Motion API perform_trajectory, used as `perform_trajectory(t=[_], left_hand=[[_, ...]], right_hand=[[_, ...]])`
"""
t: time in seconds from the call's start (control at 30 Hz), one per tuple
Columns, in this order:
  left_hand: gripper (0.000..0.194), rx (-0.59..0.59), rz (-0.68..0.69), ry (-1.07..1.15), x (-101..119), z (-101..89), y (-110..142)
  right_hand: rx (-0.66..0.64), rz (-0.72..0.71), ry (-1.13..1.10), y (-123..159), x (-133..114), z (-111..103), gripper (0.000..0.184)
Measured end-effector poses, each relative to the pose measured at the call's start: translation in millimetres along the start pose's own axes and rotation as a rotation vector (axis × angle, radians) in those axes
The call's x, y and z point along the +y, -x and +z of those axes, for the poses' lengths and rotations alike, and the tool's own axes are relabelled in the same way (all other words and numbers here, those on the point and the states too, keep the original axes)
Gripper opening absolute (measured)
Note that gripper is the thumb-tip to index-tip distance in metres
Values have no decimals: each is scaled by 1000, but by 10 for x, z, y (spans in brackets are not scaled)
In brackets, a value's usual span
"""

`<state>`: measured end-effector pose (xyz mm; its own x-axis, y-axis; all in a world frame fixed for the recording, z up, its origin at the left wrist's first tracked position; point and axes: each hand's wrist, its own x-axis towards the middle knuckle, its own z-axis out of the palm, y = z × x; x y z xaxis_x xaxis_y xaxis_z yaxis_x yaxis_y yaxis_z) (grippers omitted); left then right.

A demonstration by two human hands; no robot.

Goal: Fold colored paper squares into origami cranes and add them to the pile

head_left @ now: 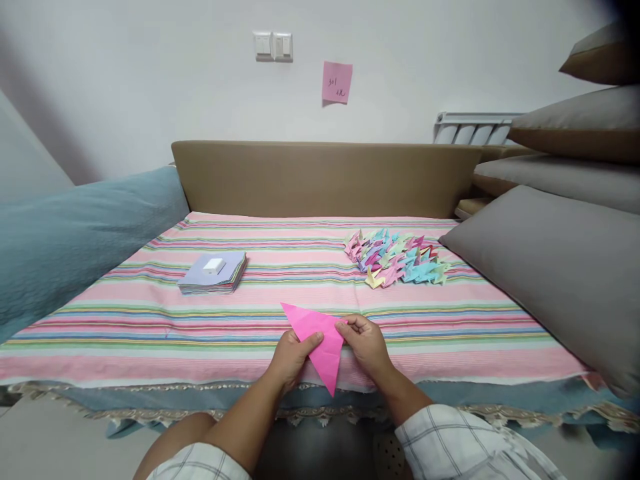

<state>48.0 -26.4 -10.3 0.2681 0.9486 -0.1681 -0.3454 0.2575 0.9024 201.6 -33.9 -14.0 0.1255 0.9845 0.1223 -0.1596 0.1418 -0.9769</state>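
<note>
A bright pink sheet of origami paper (326, 341), folded into a triangle, is held up over the front edge of the striped cloth. My left hand (293, 357) grips it along its long left side, thumb on top and fingers behind. At its right corner, my right hand (366, 341) pinches the paper between thumb and fingertips. One point of the triangle reaches up to the left, another points down toward me. Faint creases run across its surface. The fingers behind the paper are hidden.
To the left lies a stack of coloured paper squares (220, 270) with a small white block (214, 265) on top. Many folded paper cranes (395, 259) cluster at the right. Grey cushions (555, 267) pile up on the right side; a brown backrest (325, 179) stands behind.
</note>
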Motion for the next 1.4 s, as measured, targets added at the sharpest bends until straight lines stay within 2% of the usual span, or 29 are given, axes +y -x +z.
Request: perform_trajectory(t=[0.87,1.13,1.2,1.27,1.37,1.4], left_hand=[[32,14,6,-13,47,34,15],[32,-3,8,-139,58,5,-13],[34,-7,45,-181,64,-27,-56],[37,49,128,-251,84,-84,-103],[27,225,391,-479,120,-187,-138],[20,213,478,-577,124,-214,-136]], right_hand=[[-20,27,16,-16,37,-28,32],[-149,-25,242,-96,5,-159,25],[-109,-29,291,-116,6,-180,25],[-18,-38,368,-141,13,-199,25],[107,-54,564,-187,33,-233,24],[127,-54,629,-202,42,-243,23]])
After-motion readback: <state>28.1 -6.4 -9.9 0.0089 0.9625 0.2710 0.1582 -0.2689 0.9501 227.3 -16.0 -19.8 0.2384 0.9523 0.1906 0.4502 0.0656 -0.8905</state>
